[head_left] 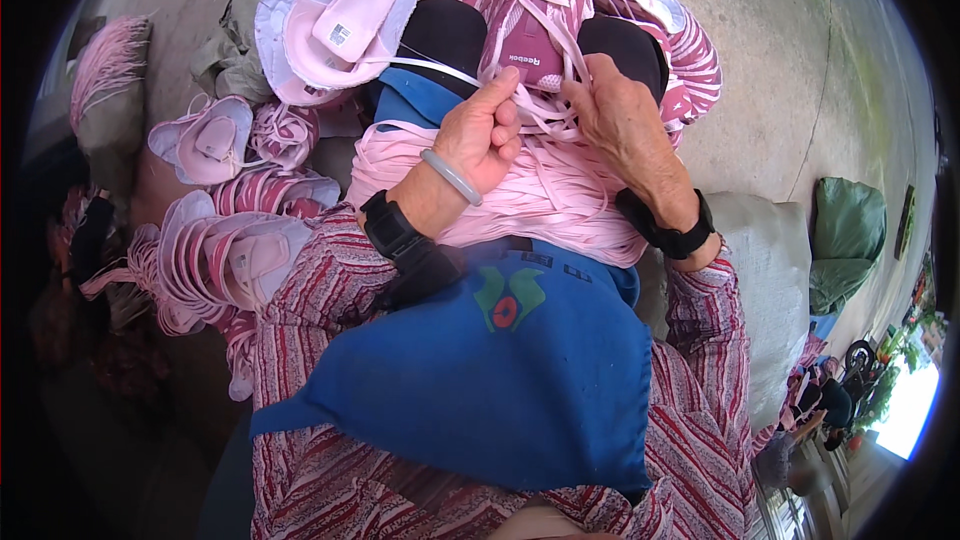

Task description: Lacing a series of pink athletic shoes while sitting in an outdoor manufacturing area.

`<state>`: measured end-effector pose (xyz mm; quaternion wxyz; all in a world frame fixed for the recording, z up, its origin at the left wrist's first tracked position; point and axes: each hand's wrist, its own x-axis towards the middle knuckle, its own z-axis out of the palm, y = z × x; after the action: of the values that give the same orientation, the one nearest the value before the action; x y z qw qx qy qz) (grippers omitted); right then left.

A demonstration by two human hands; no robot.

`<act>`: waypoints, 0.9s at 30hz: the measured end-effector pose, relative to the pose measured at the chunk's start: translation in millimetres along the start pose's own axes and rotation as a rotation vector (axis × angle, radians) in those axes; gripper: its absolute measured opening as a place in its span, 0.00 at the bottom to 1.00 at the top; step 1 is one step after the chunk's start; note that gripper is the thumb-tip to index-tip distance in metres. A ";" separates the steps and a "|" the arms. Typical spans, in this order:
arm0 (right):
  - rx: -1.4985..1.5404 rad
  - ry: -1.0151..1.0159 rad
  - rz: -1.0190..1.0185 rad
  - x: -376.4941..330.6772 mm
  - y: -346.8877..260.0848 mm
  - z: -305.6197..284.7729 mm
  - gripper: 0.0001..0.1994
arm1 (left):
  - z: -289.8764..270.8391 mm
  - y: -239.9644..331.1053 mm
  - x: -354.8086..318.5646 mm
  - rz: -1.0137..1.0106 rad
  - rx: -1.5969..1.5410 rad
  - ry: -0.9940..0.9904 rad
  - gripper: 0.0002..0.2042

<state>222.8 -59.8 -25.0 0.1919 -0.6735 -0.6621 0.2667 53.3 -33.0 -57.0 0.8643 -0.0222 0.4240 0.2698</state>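
1. Head view, work: the pink shoe (pixel 525 40) sits at twelve o'clock, between the knees, toe pointing away.
2. Hands: the left hand (pixel 480 145) seems to pinch a lace strand beside the tongue, fingers curled; the right hand (pixel 628 115) grips the lace (pixel 571 44) opposite.
3. Progress: the lace already crosses the shoe's front, so threading looks well along; its ends appear untied (the hands hide the last eyelets). Many loose laces (pixel 540 190) remain on the lap.
4. Room: open floor (pixel 770 80) lies at two o'clock; stacked shoe uppers (pixel 225 250) crowd nine, another upper (pixel 345 25) sits close at eleven, and a pale sack (pixel 765 290) bounds just past three.
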 end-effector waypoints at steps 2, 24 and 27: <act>-0.162 -0.017 -0.025 0.0 2.6 7.1 0.11 | 4.3 -4.4 2.0 0.017 -0.016 0.042 0.08; 0.182 -0.321 -0.320 -21.4 -111.2 11.5 0.08 | 43.2 74.3 -15.8 0.250 1.217 -0.292 0.22; 0.310 -0.213 -0.503 -20.8 -91.4 0.2 0.07 | 34.0 73.9 -16.0 0.294 1.280 -0.143 0.16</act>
<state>150.9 -76.0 32.9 0.2819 -0.4193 -0.7758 0.3779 34.0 32.0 -9.2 0.6870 0.5720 0.4408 0.0805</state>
